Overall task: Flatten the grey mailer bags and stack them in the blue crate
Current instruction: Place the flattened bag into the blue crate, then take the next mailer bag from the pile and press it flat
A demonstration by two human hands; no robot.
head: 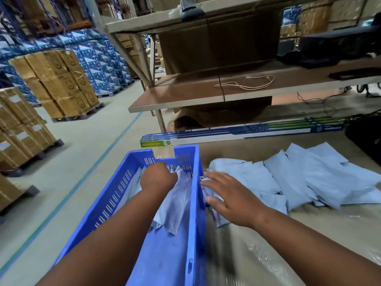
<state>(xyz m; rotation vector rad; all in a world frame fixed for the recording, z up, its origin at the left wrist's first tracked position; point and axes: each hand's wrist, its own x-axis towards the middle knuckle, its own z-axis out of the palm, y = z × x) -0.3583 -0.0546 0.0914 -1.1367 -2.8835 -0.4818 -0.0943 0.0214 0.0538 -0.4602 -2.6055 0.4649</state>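
The blue crate (194,203) stands at the left edge of a cardboard-covered surface. Inside it lie grey mailer bags (175,205). My left hand (157,177) reaches deep into the crate, fingers curled down over the bags at the far end; whether it grips one I cannot tell. My right hand (228,200) lies with fingers spread on a mailer bag (214,199) just outside the crate's right wall. A loose pile of grey mailers (305,178) spreads to the right of that hand.
Long blue-and-green boxes (243,132) lie behind the crate. A brown shelf (185,93) with a white cable (249,83) runs above them. Pallets of cardboard boxes (55,83) stand on the floor to the left. A black object (365,137) sits far right.
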